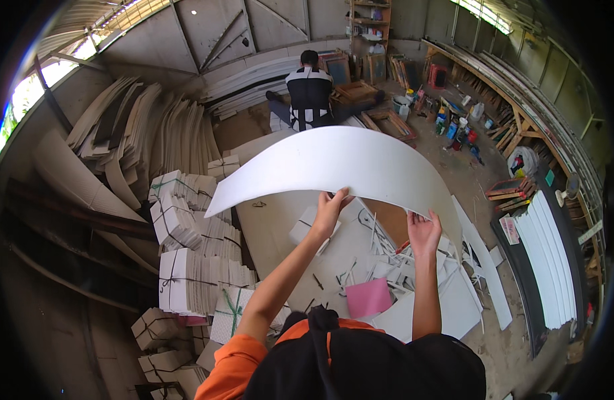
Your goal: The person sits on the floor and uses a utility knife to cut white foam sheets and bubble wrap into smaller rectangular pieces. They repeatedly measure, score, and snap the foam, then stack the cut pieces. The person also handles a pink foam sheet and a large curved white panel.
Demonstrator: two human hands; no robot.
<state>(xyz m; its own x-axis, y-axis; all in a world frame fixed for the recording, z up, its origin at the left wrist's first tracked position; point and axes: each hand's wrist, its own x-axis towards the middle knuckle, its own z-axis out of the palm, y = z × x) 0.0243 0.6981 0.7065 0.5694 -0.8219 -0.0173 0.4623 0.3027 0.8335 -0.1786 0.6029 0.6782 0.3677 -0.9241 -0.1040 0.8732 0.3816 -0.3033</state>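
Note:
A long white flexible sheet (340, 157), perhaps plastic or foam board, spans the space in front of me. It bows upward in the middle, and both ends droop. At its near edge, my left hand (331, 208) grips it left of my right hand, with a small dark spot showing by the fingers. Farther right along the same edge, my right hand (424, 232) holds the sheet with the palm turned up and the fingertips partly hidden. Below the sheet lie white offcuts (387, 267) and a pink rectangular sheet (368, 298).
Tied bundles of white pieces (177, 280) are stacked at my left. Long boards (130, 133) lean against the left wall. Another person (309, 90) sits ahead, back turned. Bottles (453, 127) and wooden frames (388, 125) stand far right; white strips (537, 260) lie at the right.

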